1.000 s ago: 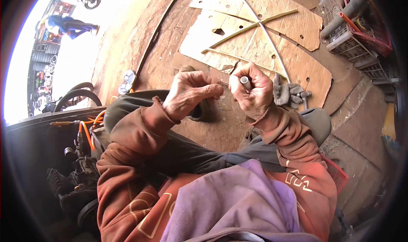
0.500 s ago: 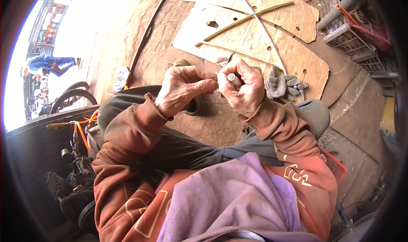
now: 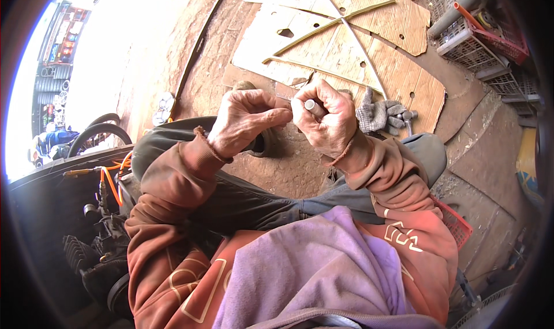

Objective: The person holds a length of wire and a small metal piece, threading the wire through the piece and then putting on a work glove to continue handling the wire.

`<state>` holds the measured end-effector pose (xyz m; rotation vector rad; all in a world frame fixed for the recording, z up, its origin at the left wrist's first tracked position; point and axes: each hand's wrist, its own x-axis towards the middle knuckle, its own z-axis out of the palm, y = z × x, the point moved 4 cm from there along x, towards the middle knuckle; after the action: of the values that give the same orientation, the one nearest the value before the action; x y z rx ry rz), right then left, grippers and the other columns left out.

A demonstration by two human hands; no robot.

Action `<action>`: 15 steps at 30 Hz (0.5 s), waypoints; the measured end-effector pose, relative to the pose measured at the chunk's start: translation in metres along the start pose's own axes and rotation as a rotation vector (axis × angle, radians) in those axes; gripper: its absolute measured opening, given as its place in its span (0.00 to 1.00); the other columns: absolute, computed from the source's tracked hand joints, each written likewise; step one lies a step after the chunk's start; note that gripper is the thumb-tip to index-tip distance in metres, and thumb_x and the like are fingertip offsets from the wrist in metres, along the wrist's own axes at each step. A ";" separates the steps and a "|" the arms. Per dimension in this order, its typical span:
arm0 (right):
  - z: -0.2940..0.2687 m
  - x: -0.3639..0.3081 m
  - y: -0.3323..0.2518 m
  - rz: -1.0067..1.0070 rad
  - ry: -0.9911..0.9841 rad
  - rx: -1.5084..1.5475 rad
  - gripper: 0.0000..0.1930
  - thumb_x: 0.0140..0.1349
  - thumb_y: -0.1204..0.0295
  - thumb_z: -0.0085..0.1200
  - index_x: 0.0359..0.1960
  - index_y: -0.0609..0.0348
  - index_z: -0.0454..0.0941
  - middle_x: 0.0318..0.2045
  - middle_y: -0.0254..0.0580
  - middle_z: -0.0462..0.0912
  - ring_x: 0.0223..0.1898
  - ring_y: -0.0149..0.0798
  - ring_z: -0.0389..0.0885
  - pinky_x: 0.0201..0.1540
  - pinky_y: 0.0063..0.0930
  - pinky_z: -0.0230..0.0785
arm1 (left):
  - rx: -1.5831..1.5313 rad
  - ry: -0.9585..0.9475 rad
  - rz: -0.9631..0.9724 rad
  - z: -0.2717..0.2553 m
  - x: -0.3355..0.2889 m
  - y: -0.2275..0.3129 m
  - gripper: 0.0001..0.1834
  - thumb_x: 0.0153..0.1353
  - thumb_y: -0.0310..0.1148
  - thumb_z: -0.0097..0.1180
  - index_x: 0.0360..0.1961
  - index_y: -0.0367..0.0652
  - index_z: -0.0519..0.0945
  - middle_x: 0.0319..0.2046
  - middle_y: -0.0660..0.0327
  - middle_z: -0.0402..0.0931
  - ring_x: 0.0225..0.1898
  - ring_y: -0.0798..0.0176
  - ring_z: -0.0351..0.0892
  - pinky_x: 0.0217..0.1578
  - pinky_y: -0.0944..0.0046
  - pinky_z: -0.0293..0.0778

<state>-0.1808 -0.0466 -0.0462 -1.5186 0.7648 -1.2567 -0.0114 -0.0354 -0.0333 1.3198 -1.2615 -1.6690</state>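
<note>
My right hand (image 3: 326,115) is closed around a slim cylindrical handle with a rounded grey end (image 3: 312,106), which points up toward me. The rest of that tool is hidden in the fist. Close beside it on the left, my left hand (image 3: 247,118) is closed in a pinch, thumb against forefinger. Whatever those fingertips hold is too small or too hidden to make out. Both hands are raised above my bent legs. To the right of my right hand lie a grey knit glove (image 3: 378,114) and a small metal-headed tool (image 3: 410,118).
Flattened cardboard (image 3: 340,46) with holes lies ahead, with long thin strips (image 3: 355,32) crossing on it. Plastic crates (image 3: 461,43) stand at the far right. A dark machine (image 3: 101,236) with orange hoses (image 3: 109,179) is at my left, near a wheel (image 3: 101,134).
My hands have stayed almost in place, keeping their grips. A person in blue in the left background has moved lower in the picture, behind the wheel. The view has shifted slightly.
</note>
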 end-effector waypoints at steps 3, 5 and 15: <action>0.002 0.000 0.000 0.009 0.018 0.013 0.04 0.60 0.83 0.54 0.31 0.61 0.72 0.23 0.26 0.72 0.25 0.14 0.66 0.26 0.11 0.61 | -0.003 -0.008 -0.014 -0.001 0.000 -0.001 0.08 0.58 0.27 0.66 0.36 0.33 0.84 0.30 0.63 0.82 0.32 0.75 0.77 0.36 0.73 0.75; 0.002 0.000 0.001 0.010 0.042 0.027 0.05 0.61 0.81 0.55 0.30 0.60 0.73 0.21 0.21 0.69 0.22 0.14 0.60 0.25 0.10 0.56 | -0.007 -0.007 -0.014 0.000 0.000 -0.001 0.08 0.58 0.28 0.66 0.36 0.33 0.84 0.31 0.63 0.82 0.33 0.75 0.77 0.36 0.73 0.75; 0.001 0.001 0.004 0.011 0.029 0.032 0.05 0.59 0.83 0.55 0.29 0.61 0.72 0.20 0.24 0.69 0.22 0.14 0.62 0.24 0.12 0.58 | -0.019 0.001 -0.026 0.001 -0.001 0.001 0.09 0.58 0.27 0.66 0.37 0.33 0.84 0.30 0.63 0.82 0.32 0.74 0.77 0.36 0.72 0.75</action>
<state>-0.1789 -0.0478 -0.0493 -1.4710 0.7679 -1.2796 -0.0117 -0.0346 -0.0317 1.3304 -1.2300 -1.6940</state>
